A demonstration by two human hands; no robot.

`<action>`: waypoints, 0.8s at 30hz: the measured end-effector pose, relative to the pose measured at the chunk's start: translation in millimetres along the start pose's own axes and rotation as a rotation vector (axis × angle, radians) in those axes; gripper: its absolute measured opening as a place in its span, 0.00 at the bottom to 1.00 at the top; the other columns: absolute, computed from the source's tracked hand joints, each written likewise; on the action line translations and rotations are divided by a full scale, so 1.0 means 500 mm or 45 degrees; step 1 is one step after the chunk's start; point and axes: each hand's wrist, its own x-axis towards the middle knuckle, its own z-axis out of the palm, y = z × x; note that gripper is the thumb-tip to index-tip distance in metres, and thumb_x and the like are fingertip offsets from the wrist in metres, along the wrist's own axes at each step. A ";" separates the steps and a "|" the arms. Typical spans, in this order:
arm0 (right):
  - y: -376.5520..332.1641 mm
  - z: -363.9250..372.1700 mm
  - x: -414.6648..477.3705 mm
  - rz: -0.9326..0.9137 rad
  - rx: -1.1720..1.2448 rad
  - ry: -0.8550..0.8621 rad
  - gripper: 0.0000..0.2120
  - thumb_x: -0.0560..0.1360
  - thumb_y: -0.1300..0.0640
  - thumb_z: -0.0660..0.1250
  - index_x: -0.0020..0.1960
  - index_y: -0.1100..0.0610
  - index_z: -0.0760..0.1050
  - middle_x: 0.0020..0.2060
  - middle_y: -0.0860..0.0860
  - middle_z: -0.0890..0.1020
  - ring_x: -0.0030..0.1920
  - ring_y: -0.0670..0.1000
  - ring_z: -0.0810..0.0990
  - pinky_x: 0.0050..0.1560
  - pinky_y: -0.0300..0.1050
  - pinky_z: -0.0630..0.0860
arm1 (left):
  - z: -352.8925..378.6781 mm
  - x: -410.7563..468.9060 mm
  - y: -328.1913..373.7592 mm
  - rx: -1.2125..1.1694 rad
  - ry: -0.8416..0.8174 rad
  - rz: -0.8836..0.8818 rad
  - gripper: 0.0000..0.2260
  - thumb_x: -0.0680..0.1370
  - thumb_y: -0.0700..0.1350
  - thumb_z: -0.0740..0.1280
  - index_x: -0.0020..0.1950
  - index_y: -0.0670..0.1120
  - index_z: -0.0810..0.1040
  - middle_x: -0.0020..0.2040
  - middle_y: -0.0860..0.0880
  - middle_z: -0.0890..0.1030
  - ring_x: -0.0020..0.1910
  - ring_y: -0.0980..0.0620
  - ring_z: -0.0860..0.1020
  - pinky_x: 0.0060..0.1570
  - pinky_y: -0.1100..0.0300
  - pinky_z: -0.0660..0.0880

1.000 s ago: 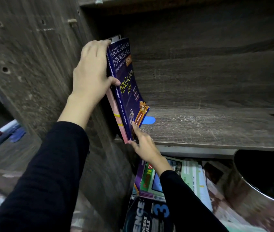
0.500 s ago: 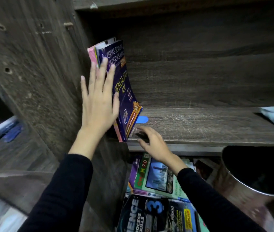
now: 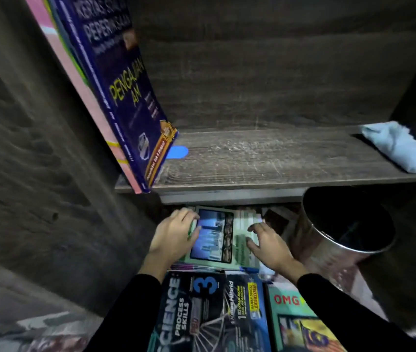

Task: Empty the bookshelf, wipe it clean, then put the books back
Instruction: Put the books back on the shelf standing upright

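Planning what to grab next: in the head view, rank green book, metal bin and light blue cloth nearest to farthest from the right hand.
1. green book: under the right hand, touching.
2. metal bin: just to its right.
3. light blue cloth: on the shelf, far right.

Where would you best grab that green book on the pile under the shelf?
By its long side edges, one hand each side. The green book lies flat atop a pile, so only edges give purchase. The left hand grips one edge; the right hand touches the other side.
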 end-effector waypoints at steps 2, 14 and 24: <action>0.036 0.029 0.006 0.251 0.090 -0.154 0.20 0.79 0.51 0.61 0.66 0.62 0.68 0.63 0.60 0.73 0.63 0.58 0.72 0.59 0.45 0.67 | 0.047 -0.004 -0.004 0.057 -0.347 -0.074 0.19 0.76 0.57 0.61 0.62 0.48 0.74 0.60 0.52 0.75 0.58 0.51 0.75 0.51 0.60 0.74; 0.115 0.190 0.030 0.959 0.722 -0.317 0.16 0.73 0.47 0.68 0.36 0.58 0.75 0.36 0.56 0.82 0.35 0.54 0.78 0.40 0.46 0.75 | 0.234 -0.072 -0.090 0.306 -1.153 -0.423 0.46 0.72 0.51 0.72 0.77 0.59 0.41 0.78 0.48 0.40 0.75 0.36 0.49 0.69 0.39 0.57; 0.128 0.266 0.057 1.075 0.735 -0.295 0.38 0.63 0.32 0.67 0.57 0.64 0.73 0.53 0.62 0.80 0.51 0.58 0.80 0.53 0.48 0.75 | 0.317 -0.135 -0.170 -0.572 -0.823 -1.268 0.59 0.57 0.45 0.82 0.78 0.47 0.47 0.69 0.39 0.68 0.65 0.41 0.71 0.64 0.48 0.70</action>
